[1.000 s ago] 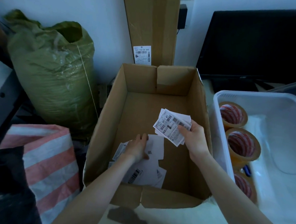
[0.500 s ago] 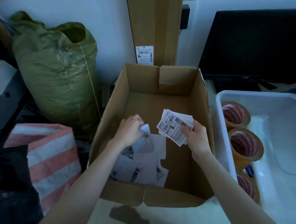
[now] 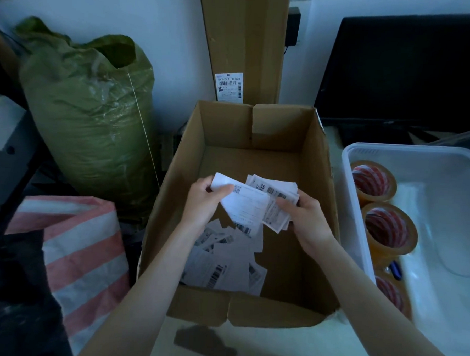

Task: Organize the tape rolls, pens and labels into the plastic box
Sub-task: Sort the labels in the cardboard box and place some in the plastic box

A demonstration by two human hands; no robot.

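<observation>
Inside the open cardboard box (image 3: 173, 191), my left hand (image 3: 204, 200) pinches a white label (image 3: 247, 205) and holds it against the stack of labels (image 3: 277, 196) gripped by my right hand (image 3: 305, 219). Several more barcode labels (image 3: 224, 261) lie loose on the box floor below my hands. To the right stands the translucent plastic box (image 3: 348, 167). Along its left side sit three brown tape rolls (image 3: 372, 182), (image 3: 388, 226), (image 3: 391, 293), the nearest partly hidden by my right forearm. A blue pen (image 3: 395, 269) shows between the lower two rolls.
A full green sack (image 3: 89, 121) stands left of the cardboard box, and a red-and-white striped bag (image 3: 69, 248) lies in front of it. A tall flat carton (image 3: 243, 42) leans on the wall behind. A dark monitor (image 3: 408, 70) stands at the back right.
My left hand lifted a label off the pile on the box floor and brought it up and right to the stack in my right hand.
</observation>
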